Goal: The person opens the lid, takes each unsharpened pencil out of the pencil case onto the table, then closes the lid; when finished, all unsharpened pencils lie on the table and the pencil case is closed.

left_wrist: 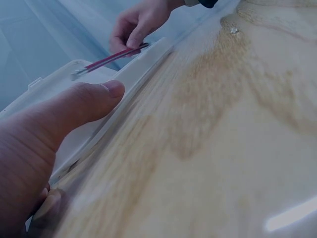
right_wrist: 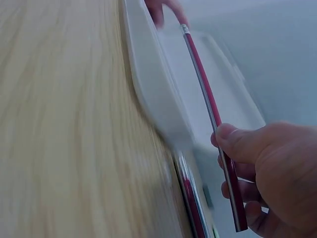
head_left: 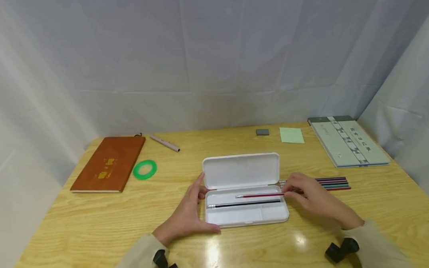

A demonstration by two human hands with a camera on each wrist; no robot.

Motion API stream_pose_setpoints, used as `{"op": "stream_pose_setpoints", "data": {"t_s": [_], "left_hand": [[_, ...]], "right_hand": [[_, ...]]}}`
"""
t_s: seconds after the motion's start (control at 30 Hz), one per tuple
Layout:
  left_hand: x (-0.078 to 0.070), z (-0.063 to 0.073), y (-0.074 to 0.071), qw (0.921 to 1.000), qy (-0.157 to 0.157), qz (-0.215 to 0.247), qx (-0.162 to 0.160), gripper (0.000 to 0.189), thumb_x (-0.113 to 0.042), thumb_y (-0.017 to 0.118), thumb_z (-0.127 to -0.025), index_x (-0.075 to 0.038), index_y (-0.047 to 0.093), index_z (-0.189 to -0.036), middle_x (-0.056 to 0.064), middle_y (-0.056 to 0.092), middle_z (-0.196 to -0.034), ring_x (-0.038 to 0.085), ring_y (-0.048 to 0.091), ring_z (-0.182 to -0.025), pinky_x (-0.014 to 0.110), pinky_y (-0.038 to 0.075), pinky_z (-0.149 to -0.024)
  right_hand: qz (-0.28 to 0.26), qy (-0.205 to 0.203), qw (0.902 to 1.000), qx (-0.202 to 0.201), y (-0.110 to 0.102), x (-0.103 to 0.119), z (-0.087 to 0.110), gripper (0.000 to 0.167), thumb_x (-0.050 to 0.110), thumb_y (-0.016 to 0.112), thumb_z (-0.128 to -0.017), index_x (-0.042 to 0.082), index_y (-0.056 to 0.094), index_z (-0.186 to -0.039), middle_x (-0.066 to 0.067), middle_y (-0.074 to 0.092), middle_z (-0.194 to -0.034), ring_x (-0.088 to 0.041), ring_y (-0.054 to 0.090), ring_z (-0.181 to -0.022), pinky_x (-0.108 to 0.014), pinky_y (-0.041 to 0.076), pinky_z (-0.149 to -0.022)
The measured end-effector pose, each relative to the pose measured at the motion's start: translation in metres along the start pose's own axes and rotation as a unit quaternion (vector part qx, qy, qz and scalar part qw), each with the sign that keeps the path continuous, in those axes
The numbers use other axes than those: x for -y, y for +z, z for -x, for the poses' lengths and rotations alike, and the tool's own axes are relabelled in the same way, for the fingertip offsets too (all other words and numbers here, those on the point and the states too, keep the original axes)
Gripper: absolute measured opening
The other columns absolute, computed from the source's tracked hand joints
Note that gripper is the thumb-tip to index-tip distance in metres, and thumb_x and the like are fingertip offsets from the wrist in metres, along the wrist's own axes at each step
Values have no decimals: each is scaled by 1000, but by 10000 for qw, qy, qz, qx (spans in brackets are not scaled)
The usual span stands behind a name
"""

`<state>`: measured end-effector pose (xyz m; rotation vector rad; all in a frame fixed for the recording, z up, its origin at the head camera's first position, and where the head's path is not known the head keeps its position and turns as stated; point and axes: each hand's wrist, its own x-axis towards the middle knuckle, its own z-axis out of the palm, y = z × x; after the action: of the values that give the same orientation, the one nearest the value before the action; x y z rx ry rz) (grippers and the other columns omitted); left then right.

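Observation:
A white pencil case (head_left: 236,217) lies with its lid (head_left: 241,171) up on the wooden table. Inside it a dark pencil (head_left: 246,203) with an eraser end runs lengthwise. My left hand (head_left: 189,211) holds the case at its left end, thumb along the front rim, fingers by the hinge side. Between thumb and fingers, my right hand (head_left: 310,195) pinches a red pencil (right_wrist: 210,99) near its plain end. The red pencil's eraser end points left over the tray. Several more pencils (head_left: 333,183) lie to the right of the case, partly hidden behind my right hand.
At the left lie a brown notebook (head_left: 108,162), a green tape ring (head_left: 135,171) and a pen (head_left: 164,143). Toward the back are a grey eraser (head_left: 262,132) and a green sticky-note pad (head_left: 291,135). A pale green book (head_left: 348,142) lies at the right.

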<state>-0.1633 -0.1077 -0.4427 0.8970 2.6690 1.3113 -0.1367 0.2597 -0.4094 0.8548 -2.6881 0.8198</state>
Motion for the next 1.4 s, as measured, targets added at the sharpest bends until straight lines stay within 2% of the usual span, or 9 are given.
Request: {"op": "stream_pose_setpoints", "data": {"t_s": [0.13,0.3,0.5,0.7,0.87,0.97,1.23,1.4], "left_hand": [[-1,0,0,10000,-40,-16,8,145,-47,94,-47,-20,2,-156,1,49,-125,13,46,-106,32,45,-95],[-1,0,0,10000,-35,-10,22,145,-48,94,-48,-21,2,-156,1,49,-125,13,46,-106,31,45,-94],[0,0,0,9999,-118,17,61,144,-51,92,-49,-22,1,-156,1,49,-127,13,45,-106,31,45,-93],[1,1,0,9998,-143,39,97,143,-52,92,-49,-24,0,-156,1,48,-127,13,45,-107,32,45,-94],[1,0,0,9999,-83,-5,65,144,-51,92,-49,-24,0,-156,1,49,-127,13,45,-107,33,46,-94],[2,0,0,10000,-26,-34,27,143,-49,93,-49,-24,1,-156,1,49,-126,13,45,-106,33,45,-94],[1,0,0,10000,8,-21,17,143,-47,94,-49,-23,2,-156,1,49,-125,13,45,-106,32,45,-94],[0,0,0,10000,-45,14,25,143,-49,93,-48,-23,2,-156,1,49,-126,13,45,-106,33,45,-94]], "right_hand": [[235,-42,9988,-417,-19,-22,27,13,5,69,-86,18,69,-87,13,55,-81,3,44,-71,-17,43,-58],[431,-23,9964,-725,-41,-45,57,30,-10,73,-75,18,69,-85,11,57,-80,4,45,-67,-13,40,-56],[398,265,9974,-542,-56,-61,76,31,-9,75,-72,19,69,-82,13,55,-75,5,45,-64,-14,38,-52],[361,389,9980,-356,-52,-63,76,27,-5,78,-72,19,70,-81,14,57,-75,6,44,-64,-15,39,-51],[521,683,9948,-544,-47,-62,72,28,-6,79,-70,16,67,-82,11,55,-75,6,47,-65,-17,43,-52],[695,773,9926,-627,-46,-63,70,29,-5,80,-70,17,62,-77,12,52,-72,6,44,-64,-18,41,-52],[851,691,9920,-619,-46,-64,62,32,-3,79,-71,19,57,-75,15,47,-69,5,38,-61,-18,36,-52],[838,241,9947,-538,-43,-56,49,32,0,81,-70,20,58,-78,16,47,-71,5,40,-62,-17,37,-53]]}}
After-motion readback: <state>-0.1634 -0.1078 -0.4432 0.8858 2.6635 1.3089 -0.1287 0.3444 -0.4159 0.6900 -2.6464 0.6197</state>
